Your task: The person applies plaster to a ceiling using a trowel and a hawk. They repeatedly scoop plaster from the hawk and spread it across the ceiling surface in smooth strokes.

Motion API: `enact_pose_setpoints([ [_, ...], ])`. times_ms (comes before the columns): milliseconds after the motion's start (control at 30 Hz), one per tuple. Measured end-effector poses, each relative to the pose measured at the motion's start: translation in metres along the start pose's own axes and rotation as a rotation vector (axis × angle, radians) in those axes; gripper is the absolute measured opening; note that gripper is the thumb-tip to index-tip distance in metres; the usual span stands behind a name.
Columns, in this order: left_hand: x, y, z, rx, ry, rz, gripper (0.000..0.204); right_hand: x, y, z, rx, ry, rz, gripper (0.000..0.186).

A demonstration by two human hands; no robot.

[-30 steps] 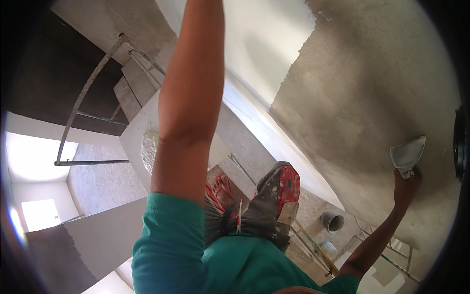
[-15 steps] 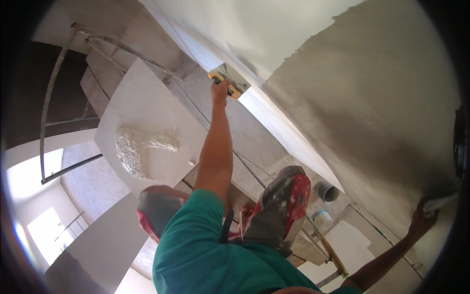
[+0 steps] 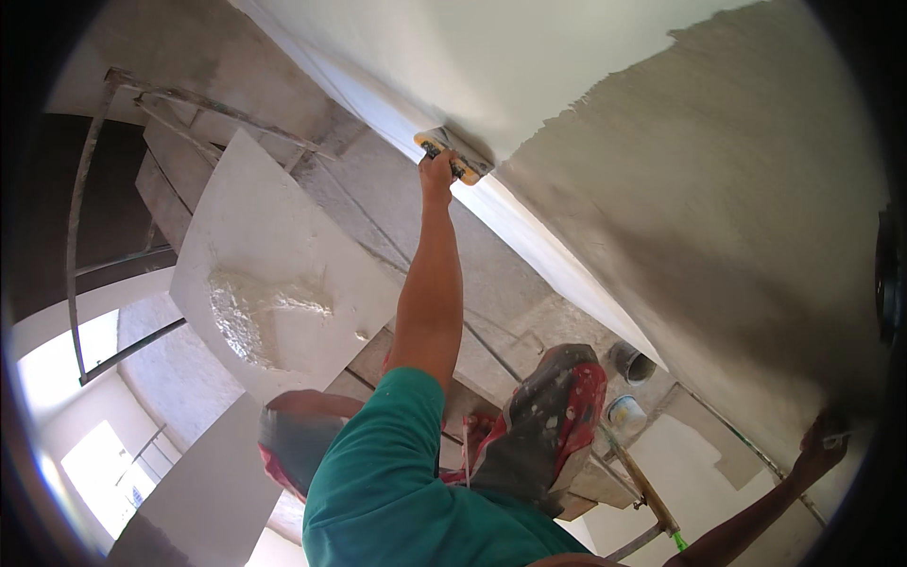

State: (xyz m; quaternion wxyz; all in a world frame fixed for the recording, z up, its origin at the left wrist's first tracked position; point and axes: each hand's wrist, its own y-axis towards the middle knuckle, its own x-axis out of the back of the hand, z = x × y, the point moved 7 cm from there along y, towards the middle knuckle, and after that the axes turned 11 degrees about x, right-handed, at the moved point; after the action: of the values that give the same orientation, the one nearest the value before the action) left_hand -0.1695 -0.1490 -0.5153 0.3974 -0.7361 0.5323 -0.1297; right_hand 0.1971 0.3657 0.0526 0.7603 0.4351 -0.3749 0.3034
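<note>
My left hand (image 3: 436, 175) grips a wide trowel (image 3: 470, 149) with a yellow handle, its blade against the wall where white coating (image 3: 529, 66) borders bare grey surface (image 3: 718, 180). My right hand (image 3: 818, 448), low at the right edge, grips the pale handle of a putty knife (image 3: 835, 441); its blade is lost in shadow against the wall. Left of my outstretched left arm lies a white board (image 3: 236, 208) with a mound of wet filler (image 3: 246, 317) on it.
Metal scaffold frames (image 3: 90, 189) rise at the left and lower right (image 3: 727, 428). My paint-spotted knees (image 3: 539, 406) are below me, above planks (image 3: 368, 354). A dark bucket (image 3: 631, 363) and a smaller pale bucket (image 3: 624, 414) stand lower down, beside the wall.
My left arm has swung from overhead down to the wall, bringing the trowel into view; it shifted slightly right lately. My right hand with the putty knife has moved downward and right.
</note>
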Motion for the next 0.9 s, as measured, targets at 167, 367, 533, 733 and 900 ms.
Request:
enact_pose_setpoints([
  [167,-0.043,-0.084,-0.094,-0.126,-0.020,0.064,0.017,-0.010,0.013,0.009,-0.075,-0.059,-0.096,0.045],
  [367,-0.104,-0.252,-0.254,-0.304,0.043,0.004,0.012,-0.020,0.035,0.013,0.084,-0.241,-0.005,0.056],
  [533,-0.183,-0.380,-0.358,-0.458,0.147,0.126,0.016,-0.012,0.045,0.065,0.144,-0.057,0.258,0.031],
  [733,-0.149,-0.519,-0.418,-0.815,0.107,0.130,0.019,-0.009,0.061,0.074,0.147,-0.090,0.261,0.025],
  [900,-0.069,-0.476,-0.351,-0.744,-0.138,0.303,0.017,-0.040,0.050,0.057,0.079,0.007,0.402,0.033],
])
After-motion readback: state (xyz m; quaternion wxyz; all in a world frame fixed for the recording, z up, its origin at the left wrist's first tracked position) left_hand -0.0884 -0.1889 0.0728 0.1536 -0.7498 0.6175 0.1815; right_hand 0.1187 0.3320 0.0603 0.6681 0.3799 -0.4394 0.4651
